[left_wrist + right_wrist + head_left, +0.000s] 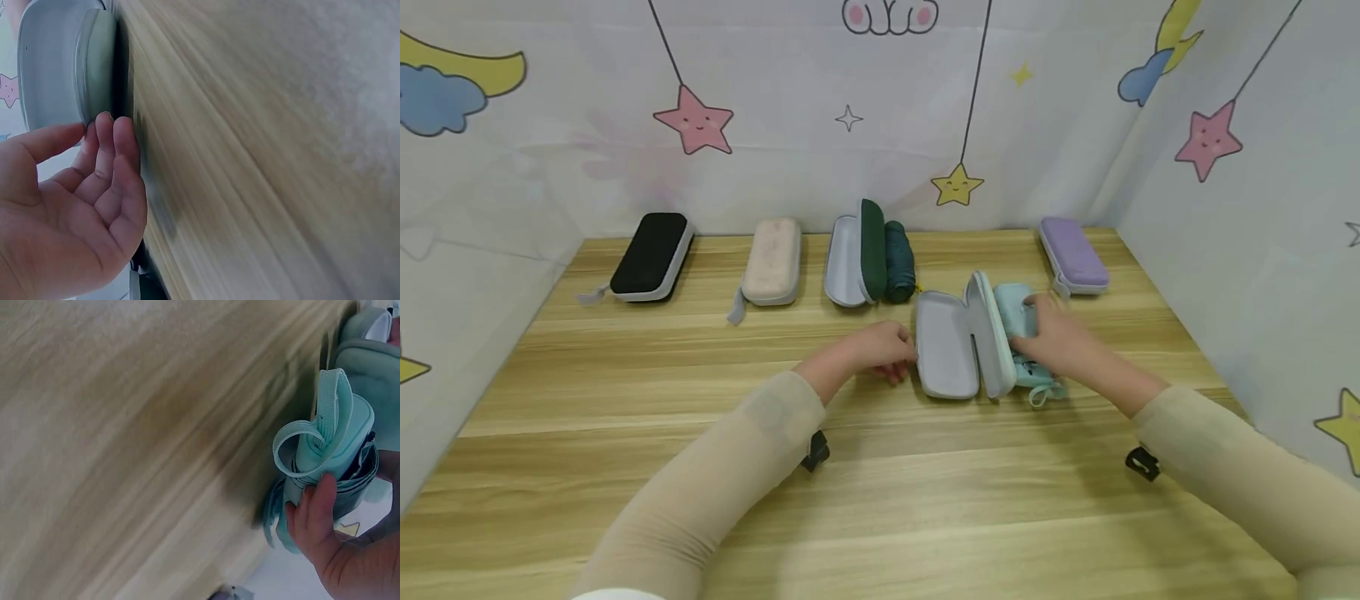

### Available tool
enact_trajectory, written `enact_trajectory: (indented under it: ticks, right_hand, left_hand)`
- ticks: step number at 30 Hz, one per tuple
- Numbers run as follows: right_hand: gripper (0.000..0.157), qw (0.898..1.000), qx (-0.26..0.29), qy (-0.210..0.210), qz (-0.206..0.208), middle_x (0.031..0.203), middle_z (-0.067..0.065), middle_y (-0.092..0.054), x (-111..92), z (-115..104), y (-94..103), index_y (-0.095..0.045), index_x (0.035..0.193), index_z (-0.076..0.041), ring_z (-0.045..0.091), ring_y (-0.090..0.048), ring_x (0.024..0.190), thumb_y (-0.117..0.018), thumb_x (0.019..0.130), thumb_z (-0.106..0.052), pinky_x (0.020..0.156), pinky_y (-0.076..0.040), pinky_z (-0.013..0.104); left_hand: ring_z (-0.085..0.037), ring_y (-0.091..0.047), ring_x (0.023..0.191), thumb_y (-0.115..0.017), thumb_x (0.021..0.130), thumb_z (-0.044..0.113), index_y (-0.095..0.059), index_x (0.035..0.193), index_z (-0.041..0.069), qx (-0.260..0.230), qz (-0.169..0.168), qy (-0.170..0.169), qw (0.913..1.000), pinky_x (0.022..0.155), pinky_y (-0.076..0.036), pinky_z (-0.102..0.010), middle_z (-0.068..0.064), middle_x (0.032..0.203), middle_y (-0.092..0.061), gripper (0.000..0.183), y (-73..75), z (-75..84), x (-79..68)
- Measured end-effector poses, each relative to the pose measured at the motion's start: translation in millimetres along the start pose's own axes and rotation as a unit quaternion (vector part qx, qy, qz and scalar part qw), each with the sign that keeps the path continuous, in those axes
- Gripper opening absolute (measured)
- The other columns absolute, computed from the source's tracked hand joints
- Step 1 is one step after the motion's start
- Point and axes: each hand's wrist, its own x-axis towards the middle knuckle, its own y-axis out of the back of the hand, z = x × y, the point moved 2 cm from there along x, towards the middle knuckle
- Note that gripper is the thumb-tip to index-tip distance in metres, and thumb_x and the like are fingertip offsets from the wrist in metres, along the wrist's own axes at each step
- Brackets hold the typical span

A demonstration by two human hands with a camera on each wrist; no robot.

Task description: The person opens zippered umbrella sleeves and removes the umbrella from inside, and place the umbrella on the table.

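A mint hard case (946,350) with a grey lining lies unzipped on the table, its lid standing up along the right side. My left hand (874,346) pinches the left edge of the case between thumb and fingertips. In the left wrist view the thumb (59,139) meets the rim, with the fingers on the outer side. Right behind the lid, my right hand (1063,337) grips a folded mint umbrella (334,447) with thumb and fingers on opposite sides. The umbrella's wrist strap (337,394) loops loosely from its end, and loose fabric folds hang around its body.
Along the back stand a black case (651,254), a cream case (772,260), and an open dark green case (871,250) beside a dark green folded umbrella (898,262). A purple case (1075,257) lies at the back right. Printed curtains (805,167) enclose the wooden table (925,517).
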Motion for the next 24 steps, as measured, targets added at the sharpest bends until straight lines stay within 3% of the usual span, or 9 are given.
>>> enact_trajectory:
  ticks: [3, 5, 8, 11, 14, 18, 21, 24]
  right_hand:
    - [0.076, 1.0, 0.008, 0.001, -0.008, 0.106, 0.029, -0.059, 5.6, 0.7, -7.3, -0.015, 0.148, 0.006, 0.024, -0.059, 0.063, -0.052, 0.095, -0.034, 0.057, -0.048, 0.037]
    - [0.077, 1.0, 0.02, -0.004, -0.015, 0.114, 0.034, -0.056, 6.6, 1.0, -10.0, -0.013, 0.149, 0.006, 0.028, -0.061, 0.064, -0.052, 0.096, -0.033, 0.057, -0.05, 0.039]
    - [0.078, 1.0, -0.003, 0.004, -0.013, 0.127, 0.038, -0.049, 2.8, -0.7, -7.6, -0.018, 0.148, 0.008, 0.037, -0.063, 0.086, -0.055, 0.095, -0.035, 0.071, -0.052, 0.047]
    - [0.077, 0.998, -0.051, 0.021, -0.01, 0.134, 0.037, -0.044, -5.7, -5.9, -1.7, -0.028, 0.146, 0.009, 0.046, -0.056, 0.106, -0.061, 0.094, -0.038, 0.084, -0.048, 0.056]
    - [0.077, 0.989, -0.127, 0.075, -0.008, 0.14, 0.034, -0.039, -16.6, -11.7, 1.8, -0.039, 0.142, 0.008, 0.049, -0.048, 0.119, -0.07, 0.089, -0.038, 0.092, -0.043, 0.059]
    - [0.078, 0.964, -0.212, 0.159, -0.013, 0.144, 0.028, -0.041, -31.3, -15.2, -2.7, -0.048, 0.138, 0.007, 0.048, -0.045, 0.124, -0.082, 0.08, -0.033, 0.098, -0.04, 0.057]
    - [0.073, 0.954, -0.234, 0.189, -0.008, 0.141, 0.025, -0.046, -37.9, -15.2, -8.0, -0.052, 0.135, 0.007, 0.047, -0.046, 0.123, -0.084, 0.077, -0.025, 0.099, -0.04, 0.056]
    - [0.066, 0.949, -0.241, 0.203, 0.009, 0.137, 0.023, -0.052, -39.9, -14.6, -9.8, -0.055, 0.131, 0.007, 0.045, -0.049, 0.12, -0.084, 0.077, -0.019, 0.098, -0.041, 0.054]
  left_hand:
    - [-0.016, -0.062, 0.058, -0.054, 0.097, 0.012, -0.058, 0.094, 0.004, 0.004, 0.005, -0.001, 1.0, 0.052, -0.044, -0.024, -0.008, 0.071, -0.064, 0.009, -0.5, -1.0, 1.9]
    - [-0.016, -0.062, 0.057, -0.054, 0.097, 0.013, -0.058, 0.094, 0.004, 0.007, 0.006, -0.003, 1.0, 0.051, -0.044, -0.024, -0.008, 0.071, -0.064, 0.01, -1.0, -1.5, 2.9]
    - [-0.016, -0.062, 0.057, -0.054, 0.098, 0.014, -0.059, 0.093, 0.003, 0.011, 0.008, -0.007, 0.9999, 0.052, -0.045, -0.025, -0.008, 0.071, -0.065, 0.013, -2.0, -1.1, 1.7]
    - [-0.017, -0.064, 0.059, -0.057, 0.097, 0.018, -0.062, 0.09, 0.001, 0.029, 0.005, -0.018, 0.9994, 0.054, -0.047, -0.025, -0.008, 0.072, -0.066, 0.019, -2.5, 0.0, -1.6]
    - [-0.017, -0.065, 0.061, -0.062, 0.095, 0.023, -0.067, 0.088, 0.001, 0.061, -0.01, -0.021, 0.9978, 0.057, -0.049, -0.027, -0.007, 0.073, -0.068, 0.024, -4.1, 1.5, -6.8]
    - [-0.016, -0.063, 0.06, -0.068, 0.092, 0.029, -0.071, 0.087, 0.001, 0.087, -0.051, -0.024, 0.9946, 0.06, -0.052, -0.028, -0.008, 0.074, -0.069, 0.029, -10.0, 5.5, -11.9]
    - [-0.017, -0.064, 0.059, -0.068, 0.091, 0.03, -0.072, 0.084, 0.001, 0.099, -0.06, -0.034, 0.9927, 0.06, -0.052, -0.027, -0.009, 0.074, -0.07, 0.03, -14.6, 9.5, -12.8]
    - [-0.019, -0.065, 0.059, -0.067, 0.092, 0.032, -0.071, 0.083, 0.002, 0.116, -0.045, -0.041, 0.9914, 0.058, -0.048, -0.026, -0.008, 0.072, -0.069, 0.032, -17.5, 13.5, -11.6]
